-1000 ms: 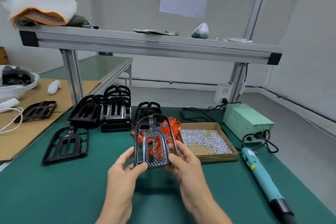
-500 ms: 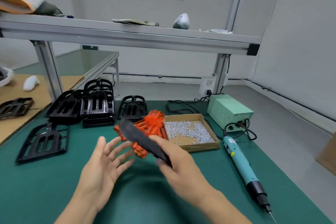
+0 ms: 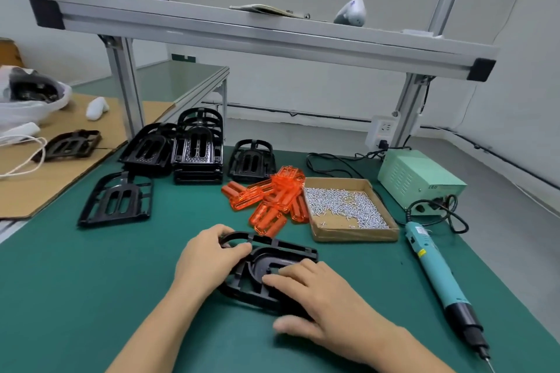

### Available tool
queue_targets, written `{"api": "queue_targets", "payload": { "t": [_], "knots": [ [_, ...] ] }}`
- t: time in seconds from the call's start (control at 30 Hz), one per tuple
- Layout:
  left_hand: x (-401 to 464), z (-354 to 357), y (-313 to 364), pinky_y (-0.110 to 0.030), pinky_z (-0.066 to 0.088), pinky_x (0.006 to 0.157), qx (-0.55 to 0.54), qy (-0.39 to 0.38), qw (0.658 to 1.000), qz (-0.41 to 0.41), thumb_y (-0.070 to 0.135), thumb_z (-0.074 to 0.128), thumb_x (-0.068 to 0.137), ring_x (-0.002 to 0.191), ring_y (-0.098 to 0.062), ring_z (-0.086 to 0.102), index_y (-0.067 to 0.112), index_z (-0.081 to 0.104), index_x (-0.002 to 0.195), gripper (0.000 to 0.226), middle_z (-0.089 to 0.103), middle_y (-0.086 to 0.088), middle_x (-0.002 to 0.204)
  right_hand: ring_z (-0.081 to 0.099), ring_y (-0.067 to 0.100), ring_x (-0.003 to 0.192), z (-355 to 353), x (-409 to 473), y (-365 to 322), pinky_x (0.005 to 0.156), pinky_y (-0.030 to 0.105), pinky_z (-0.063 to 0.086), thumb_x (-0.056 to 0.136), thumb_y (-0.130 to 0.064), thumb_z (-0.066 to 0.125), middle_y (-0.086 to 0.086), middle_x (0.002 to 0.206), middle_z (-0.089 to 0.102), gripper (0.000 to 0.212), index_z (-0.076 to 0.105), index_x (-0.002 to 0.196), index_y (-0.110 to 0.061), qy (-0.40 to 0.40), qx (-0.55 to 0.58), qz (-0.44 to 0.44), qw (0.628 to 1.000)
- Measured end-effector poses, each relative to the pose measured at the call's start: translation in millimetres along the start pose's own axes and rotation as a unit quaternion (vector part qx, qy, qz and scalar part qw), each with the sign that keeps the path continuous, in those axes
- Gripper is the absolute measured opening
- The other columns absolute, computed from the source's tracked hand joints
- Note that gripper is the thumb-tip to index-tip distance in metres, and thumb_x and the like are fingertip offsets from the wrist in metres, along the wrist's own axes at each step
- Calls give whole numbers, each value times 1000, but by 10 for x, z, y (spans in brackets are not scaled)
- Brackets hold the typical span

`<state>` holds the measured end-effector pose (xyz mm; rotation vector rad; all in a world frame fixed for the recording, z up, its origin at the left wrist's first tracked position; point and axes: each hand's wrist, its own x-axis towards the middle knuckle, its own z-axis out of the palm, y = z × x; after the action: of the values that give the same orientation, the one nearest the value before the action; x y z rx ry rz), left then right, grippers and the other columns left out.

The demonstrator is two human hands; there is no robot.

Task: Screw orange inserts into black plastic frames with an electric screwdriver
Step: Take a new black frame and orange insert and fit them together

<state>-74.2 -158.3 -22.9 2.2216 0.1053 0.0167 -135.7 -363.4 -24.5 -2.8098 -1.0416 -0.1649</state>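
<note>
Frame of black plastic (image 3: 272, 269) lies flat on the green desk (image 3: 91, 297) directly in front of the person, its rounded end toward 10 o'clock and its long axis running from there to 4 o'clock. The left hand (image 3: 206, 263) grips the rounded end, fingers (image 3: 239, 248) curled over the rim. The right hand (image 3: 318, 300) rests on the near half, its fingers straight and pressing down, thumb on the desk beside the frame's near edge. No orange piece sits in this frame yet. From the frame, the pile of orange inserts (image 3: 272, 200) lies near at 12 o'clock, a short reach for either hand, though the left sits slightly closer. The cardboard box of screws (image 3: 348, 209) is at 1 o'clock, touching the inserts' right side. The electric screwdriver (image 3: 436, 275) lies at 3 o'clock, tip pointing toward the person, on the right hand's side. Its green power unit (image 3: 418, 179) stands at 2 o'clock, and stacked black frames (image 3: 197, 154) wait at 11 o'clock. Likely next step is fetching an insert.
</note>
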Motion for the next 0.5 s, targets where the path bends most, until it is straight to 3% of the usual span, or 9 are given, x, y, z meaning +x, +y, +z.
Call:
{"api": "queue_targets", "payload": {
  "t": [0.07, 0.13, 0.2, 0.3, 0.5],
  "knots": [
    [-9, 12, -7, -31, 49, 76, 18, 10, 1000, -3, 45, 68, 76, 83, -12, 61, 36, 57, 83, 16, 63, 15, 79, 44, 11, 115, -60, 62, 43, 97, 23, 32, 95, -62, 32, -4, 127, 53, 58, 53, 135, -25, 27, 86, 29, 995],
    [-22, 36, -11, -28, 44, 66, 42, 25, 999, -6, 49, 64, 77, 80, -8, 59, 36, 55, 83, 17, 62, 16, 77, 48, 9, 110, -136, 198, 108, 96, 20, 35, 96, -50, 45, -4, 119, 57, 43, 62, 125, -22, 111, 128, 83, 982],
    [-36, 55, -17, -25, 38, 59, 54, 43, 998, -4, 49, 61, 77, 75, -2, 56, 34, 55, 84, 18, 62, 15, 75, 53, 10, 105, -196, 391, 179, 94, 24, 39, 96, -38, 54, -4, 112, 59, 30, 67, 116, -20, 139, 144, 149, 968],
    [-46, 50, -27, -25, 37, 58, 65, 56, 996, -1, 49, 60, 77, 75, -3, 55, 34, 54, 82, 17, 61, 16, 76, 57, 18, 101, -216, 707, 256, 90, 35, 43, 95, -32, 56, 0, 107, 62, 24, 68, 110, -18, 100, 122, 233, 960],
    [-29, -19, -103, -30, 38, 66, 96, 78, 992, 4, 51, 55, 80, 83, -13, 57, 35, 52, 89, 19, 57, 13, 87, 61, 25, 95, -206, 1190, 226, 74, 33, 46, 86, -45, 65, 5, 103, 67, 35, 63, 102, -13, -5, 22, 302, 953]
  ]
}}
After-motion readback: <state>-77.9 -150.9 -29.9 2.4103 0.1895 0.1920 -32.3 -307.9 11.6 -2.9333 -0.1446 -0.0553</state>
